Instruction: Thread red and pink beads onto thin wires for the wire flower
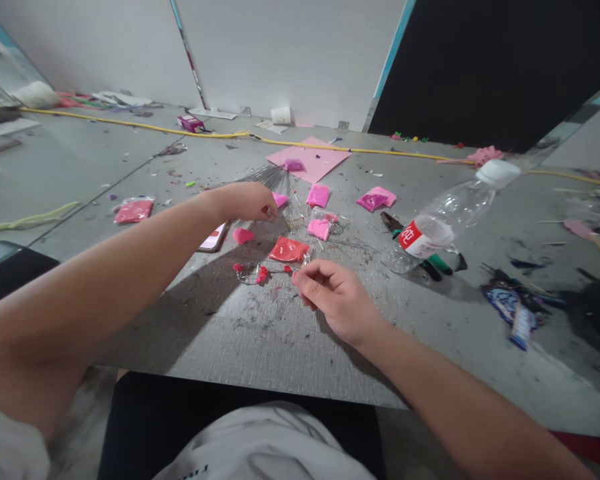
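Note:
My left hand [253, 201] is closed, its fingertips pinched over a fan of thin wires [267, 175]; whatever they grip is too small to make out. Closer to me, my right hand [337, 297] pinches a small red piece [295, 275] between thumb and forefinger. Just beyond it lies a red clay packet [289, 250]. Left of my right hand, a wire with red lumps [261, 274] rests on the table. A pink lump [243, 235] sits below my left hand. Pink packets [319, 195] are scattered behind, one near a clear bag [320, 225].
A clear plastic bottle [463, 207] leans at the right, over green-handled pliers [435, 265]. A phone [214, 239] lies partly behind my left forearm. Farther back are a pink sheet [325, 160], a yellow cord [180, 131] and another red packet [135, 211]. Wrappers [513, 310] lie far right.

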`<state>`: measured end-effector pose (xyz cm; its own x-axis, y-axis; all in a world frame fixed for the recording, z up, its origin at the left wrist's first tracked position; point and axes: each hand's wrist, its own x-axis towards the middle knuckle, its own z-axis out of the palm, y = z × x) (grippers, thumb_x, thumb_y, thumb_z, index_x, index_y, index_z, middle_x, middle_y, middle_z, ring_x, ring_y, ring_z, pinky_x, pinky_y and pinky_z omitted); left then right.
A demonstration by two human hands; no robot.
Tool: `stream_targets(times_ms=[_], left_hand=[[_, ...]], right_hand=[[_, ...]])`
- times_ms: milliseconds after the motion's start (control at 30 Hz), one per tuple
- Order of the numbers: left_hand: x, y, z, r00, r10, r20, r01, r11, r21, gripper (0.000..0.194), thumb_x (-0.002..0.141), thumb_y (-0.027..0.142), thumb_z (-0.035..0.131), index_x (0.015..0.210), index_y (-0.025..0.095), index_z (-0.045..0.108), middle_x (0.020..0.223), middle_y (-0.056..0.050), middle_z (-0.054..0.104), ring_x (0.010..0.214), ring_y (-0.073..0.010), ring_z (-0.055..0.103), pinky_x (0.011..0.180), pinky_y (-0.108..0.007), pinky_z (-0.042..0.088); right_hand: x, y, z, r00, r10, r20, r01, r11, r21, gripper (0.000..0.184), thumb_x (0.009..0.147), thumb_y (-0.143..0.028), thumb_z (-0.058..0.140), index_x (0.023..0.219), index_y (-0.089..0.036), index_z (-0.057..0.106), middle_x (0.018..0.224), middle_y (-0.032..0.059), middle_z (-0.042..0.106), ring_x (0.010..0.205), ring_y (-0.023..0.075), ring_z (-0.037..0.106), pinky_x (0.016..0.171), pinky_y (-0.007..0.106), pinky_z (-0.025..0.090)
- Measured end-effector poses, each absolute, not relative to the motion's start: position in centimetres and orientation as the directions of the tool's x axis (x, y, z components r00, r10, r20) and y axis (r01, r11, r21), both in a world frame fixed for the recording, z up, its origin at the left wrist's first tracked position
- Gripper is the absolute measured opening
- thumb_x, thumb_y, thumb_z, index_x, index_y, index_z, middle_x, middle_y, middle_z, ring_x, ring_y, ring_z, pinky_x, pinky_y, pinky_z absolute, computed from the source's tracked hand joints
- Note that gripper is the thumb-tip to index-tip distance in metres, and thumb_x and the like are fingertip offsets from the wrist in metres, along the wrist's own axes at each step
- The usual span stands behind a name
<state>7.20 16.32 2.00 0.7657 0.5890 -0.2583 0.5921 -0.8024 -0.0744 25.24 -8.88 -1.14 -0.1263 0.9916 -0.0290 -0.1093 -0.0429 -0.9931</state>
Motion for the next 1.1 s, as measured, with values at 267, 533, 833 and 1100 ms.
stream_targets(times_ms=[267,533,833,1100], left_hand=[[7.7,16.0,2.5,0.73,0.626,-0.274,0.628,-0.773,-0.092,0.034,0.086,0.026,0.06,0.11,0.026,0.084,0.103,-0.008,0.08,0.091,-0.0234,0.065,0.083,-0.032,0.042],[8.4,15.6,2.2,0.757,0.598,-0.262,0.597,-0.797,-0.095,0.03,0.09,0.025,0.061,0.111,0.02,0.081,0.111,-0.009,0.077,0.097,-0.023,0.063,0.087,-0.032,0.042],[8.8,17.4,1.8,0.767,0.569,-0.298,0.576,-0.814,-0.072,0.046,0.079,0.013,0.06,0.117,0.028,0.081,0.109,-0.004,0.08,0.097,-0.0228,0.067,0.085,-0.029,0.042],[8.6,17.3,1.6,0.743,0.614,-0.267,0.622,-0.781,-0.064,0.037,0.08,0.021,0.066,0.112,0.026,0.083,0.108,-0.008,0.08,0.093,-0.0246,0.066,0.084,-0.033,0.043]], right_hand=[[25.2,-8.8,-1.3,-0.147,0.988,-0.046,-0.113,-0.063,-0.992,0.029,0.085,-0.048,0.075,0.078,-0.022,0.066,0.065,-0.0029,0.056,0.06,0.0117,0.047,0.055,0.027,0.039],[25.3,-8.9,-1.4,-0.141,0.989,-0.048,-0.11,-0.064,-0.992,0.028,0.087,-0.048,0.072,0.078,-0.022,0.067,0.065,-0.0029,0.056,0.061,0.0119,0.049,0.057,0.027,0.04],[25.1,-8.8,-1.5,-0.15,0.987,-0.057,-0.142,-0.079,-0.987,0.026,0.084,-0.047,0.074,0.077,-0.022,0.067,0.066,-0.0026,0.059,0.061,0.0114,0.05,0.059,0.027,0.042],[25.1,-9.0,-1.1,-0.174,0.984,-0.05,-0.15,-0.076,-0.986,0.025,0.087,-0.044,0.071,0.076,-0.021,0.065,0.065,-0.0029,0.057,0.062,0.0115,0.049,0.059,0.027,0.041]])
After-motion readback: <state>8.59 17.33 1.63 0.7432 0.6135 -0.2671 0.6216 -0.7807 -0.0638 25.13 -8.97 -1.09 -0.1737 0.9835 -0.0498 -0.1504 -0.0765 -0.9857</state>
